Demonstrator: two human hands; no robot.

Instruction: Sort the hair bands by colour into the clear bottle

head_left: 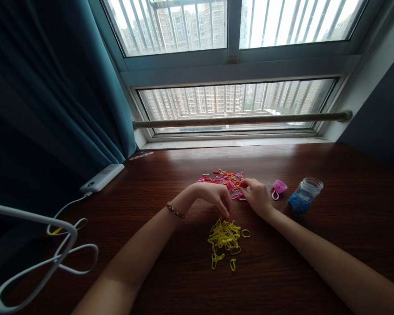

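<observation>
A loose heap of yellow rubber bands (pixel 225 236) lies on the brown table, with a few stray bands around it. Just above its far edge hangs my left hand (pixel 216 197), fingers bent down and pressed together; whatever they hold, if anything, is hidden. Beyond it spreads a pile of pink, red and orange rubber bands (pixel 228 177), partly covered by my left hand. My right hand (pixel 258 199) is at the right side of that pile, thumb and forefinger closed in a pinch among the bands. What sits between those fingertips is too small to make out.
Right of my right hand are a pink lid with a loop (pixel 279 187) and a tilted clear jar (pixel 304 197) with blue contents. A white power bank (pixel 102 178) with a cable lies at the left by the blue curtain (pixel 95 87). A window stands behind the table.
</observation>
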